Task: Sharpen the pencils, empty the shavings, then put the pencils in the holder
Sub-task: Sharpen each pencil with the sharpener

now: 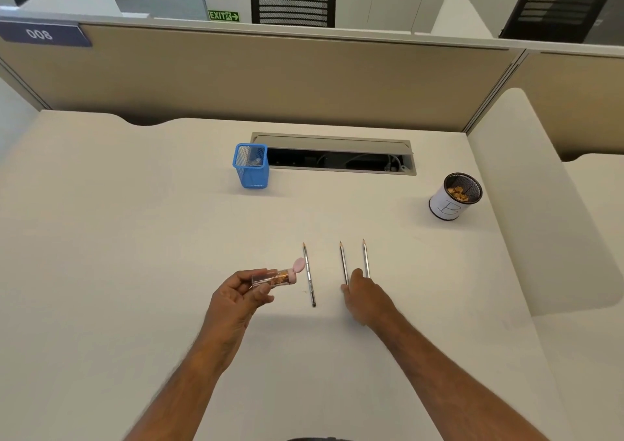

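Note:
My left hand [236,297] grips a clear tube sharpener [275,276] with its pink lid flipped up and brown shavings inside. Three grey pencils lie on the desk, tips pointing away. The left pencil [309,273] lies alone just right of the sharpener. My right hand [363,293] rests over the near ends of the middle pencil [343,261] and the right pencil [365,257]; its fingers are hidden, so whether it holds one I cannot tell. A blue mesh holder [252,167] stands at the back. A white cup [454,197] with shavings stands at the right.
An open cable tray [337,155] is cut into the desk behind the holder. A beige partition [270,79] closes the back, and a rounded white divider [526,183] borders the right side.

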The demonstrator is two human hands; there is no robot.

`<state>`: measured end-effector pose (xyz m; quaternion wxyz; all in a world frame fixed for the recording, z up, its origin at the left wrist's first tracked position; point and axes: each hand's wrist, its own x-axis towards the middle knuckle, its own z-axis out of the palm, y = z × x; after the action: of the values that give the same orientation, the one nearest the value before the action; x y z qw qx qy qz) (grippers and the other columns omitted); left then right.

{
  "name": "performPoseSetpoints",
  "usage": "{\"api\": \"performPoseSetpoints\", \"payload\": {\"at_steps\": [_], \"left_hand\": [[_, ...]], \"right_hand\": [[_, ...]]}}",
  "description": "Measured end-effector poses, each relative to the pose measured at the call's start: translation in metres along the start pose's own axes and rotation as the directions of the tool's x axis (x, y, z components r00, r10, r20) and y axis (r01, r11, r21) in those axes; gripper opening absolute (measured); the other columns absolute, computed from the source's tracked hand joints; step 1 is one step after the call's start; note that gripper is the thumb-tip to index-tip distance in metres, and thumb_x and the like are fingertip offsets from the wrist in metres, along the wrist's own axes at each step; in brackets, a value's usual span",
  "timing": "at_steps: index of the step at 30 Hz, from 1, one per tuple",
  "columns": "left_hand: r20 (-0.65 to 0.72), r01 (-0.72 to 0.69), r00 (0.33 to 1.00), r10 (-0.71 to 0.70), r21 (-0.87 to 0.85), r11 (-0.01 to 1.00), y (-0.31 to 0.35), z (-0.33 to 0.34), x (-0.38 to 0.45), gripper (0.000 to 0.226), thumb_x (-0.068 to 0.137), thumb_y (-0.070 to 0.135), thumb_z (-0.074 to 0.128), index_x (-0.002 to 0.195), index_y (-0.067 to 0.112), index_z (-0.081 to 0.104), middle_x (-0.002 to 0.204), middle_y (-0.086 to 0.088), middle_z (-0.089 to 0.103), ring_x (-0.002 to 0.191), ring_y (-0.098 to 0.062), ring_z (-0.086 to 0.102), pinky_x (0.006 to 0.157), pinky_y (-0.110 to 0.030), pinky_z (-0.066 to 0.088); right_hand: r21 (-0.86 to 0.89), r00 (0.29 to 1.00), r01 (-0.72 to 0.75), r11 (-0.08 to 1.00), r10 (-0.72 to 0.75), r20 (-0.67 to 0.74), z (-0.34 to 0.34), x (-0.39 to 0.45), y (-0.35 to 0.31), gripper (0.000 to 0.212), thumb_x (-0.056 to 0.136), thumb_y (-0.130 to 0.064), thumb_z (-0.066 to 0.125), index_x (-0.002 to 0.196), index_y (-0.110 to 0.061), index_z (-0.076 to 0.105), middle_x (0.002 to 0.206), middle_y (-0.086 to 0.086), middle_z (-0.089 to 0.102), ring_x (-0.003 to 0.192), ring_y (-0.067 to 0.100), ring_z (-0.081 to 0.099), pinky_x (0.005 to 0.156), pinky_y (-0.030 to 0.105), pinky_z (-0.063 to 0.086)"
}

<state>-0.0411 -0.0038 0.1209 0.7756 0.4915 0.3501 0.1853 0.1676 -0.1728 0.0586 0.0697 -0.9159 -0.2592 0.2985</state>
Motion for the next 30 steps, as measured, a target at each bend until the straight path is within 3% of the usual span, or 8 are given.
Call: {"api": "performPoseSetpoints", "payload": {"at_steps": [5,8,10,13,16,20,26,30], "left_hand": [[-0.008,-0.006,1.000,0.006,0.027,1.000,0.001,0.000,0.002,0.069,0.066,0.048,0.097,0.119,0.009,0.075,0.124,-0.012,0.078,0.108,-0.025,0.074,0.089,-0.031,0.063],[-0.012,0.011,1.000,-0.010,0.019,1.000,0.002,0.001,0.002,0.050,0.078,0.033,0.093,0.118,0.008,0.075,0.122,-0.012,0.079,0.108,-0.026,0.073,0.090,-0.032,0.063],[-0.013,0.015,1.000,-0.015,0.029,0.999,0.001,0.001,0.002,0.037,0.086,0.019,0.086,0.118,0.006,0.074,0.122,-0.012,0.079,0.109,-0.027,0.072,0.092,-0.036,0.062],[-0.013,0.021,1.000,-0.020,0.026,0.999,0.001,-0.001,0.002,0.045,0.082,0.031,0.088,0.118,0.008,0.074,0.122,-0.013,0.079,0.107,-0.026,0.073,0.095,-0.039,0.059],[-0.017,0.023,1.000,-0.023,0.025,0.999,0.000,-0.003,0.000,0.051,0.078,0.037,0.093,0.118,0.010,0.075,0.123,-0.013,0.078,0.107,-0.026,0.074,0.092,-0.034,0.062],[-0.011,0.028,1.000,-0.028,0.029,0.999,-0.002,-0.002,0.001,0.037,0.087,0.022,0.081,0.119,0.006,0.073,0.121,-0.012,0.079,0.109,-0.027,0.073,0.095,-0.038,0.061],[-0.017,0.020,1.000,-0.019,0.033,0.999,-0.001,-0.001,0.002,0.036,0.085,0.019,0.077,0.119,0.007,0.073,0.120,-0.013,0.079,0.104,-0.025,0.075,0.097,-0.039,0.060],[-0.010,0.005,1.000,-0.005,0.024,1.000,-0.002,-0.006,0.004,0.060,0.071,0.046,0.095,0.116,0.012,0.075,0.120,-0.013,0.079,0.102,-0.025,0.075,0.095,-0.038,0.061]], "right_hand": [[0.045,0.998,-0.047,0.998,0.045,0.051,-0.005,0.004,0.000,0.033,0.107,-0.040,0.043,0.107,-0.008,0.043,0.092,0.015,0.076,0.073,0.037,0.075,0.068,0.038,0.059],[0.106,0.995,-0.061,0.992,0.052,0.088,-0.007,0.003,0.002,0.034,0.107,-0.044,0.043,0.102,-0.011,0.040,0.070,0.006,0.067,0.047,0.028,0.063,0.054,0.032,0.052],[0.096,0.997,-0.056,0.994,0.051,0.056,-0.007,0.001,0.001,0.036,0.107,-0.045,0.043,0.105,-0.009,0.042,0.080,0.010,0.071,0.060,0.033,0.070,0.059,0.034,0.053],[-0.051,0.996,0.031,0.998,-0.035,-0.077,0.000,-0.006,-0.003,0.042,0.107,-0.046,0.044,0.117,-0.006,0.047,0.108,0.017,0.074,0.100,0.041,0.072,0.077,0.040,0.053],[-0.116,0.982,0.144,0.983,-0.156,-0.105,0.009,-0.016,-0.011,0.045,0.107,-0.052,0.042,0.117,-0.009,0.050,0.106,0.015,0.074,0.101,0.039,0.071,0.076,0.040,0.050],[-0.121,0.971,0.219,0.968,-0.228,-0.069,0.017,-0.015,-0.028,0.048,0.107,-0.054,0.041,0.111,-0.008,0.054,0.106,0.017,0.073,0.100,0.041,0.069,0.069,0.039,0.036],[-0.223,0.960,0.262,0.939,-0.277,-0.037,0.014,-0.003,-0.052,0.046,0.109,-0.048,0.043,0.121,-0.005,0.055,0.116,0.019,0.072,0.107,0.040,0.070,0.074,0.039,0.040],[-0.263,0.954,0.284,0.922,-0.299,-0.015,0.019,-0.003,-0.057,0.034,0.111,-0.031,0.041,0.126,-0.003,0.054,0.118,0.018,0.071,0.108,0.040,0.070,0.076,0.040,0.045]]}}
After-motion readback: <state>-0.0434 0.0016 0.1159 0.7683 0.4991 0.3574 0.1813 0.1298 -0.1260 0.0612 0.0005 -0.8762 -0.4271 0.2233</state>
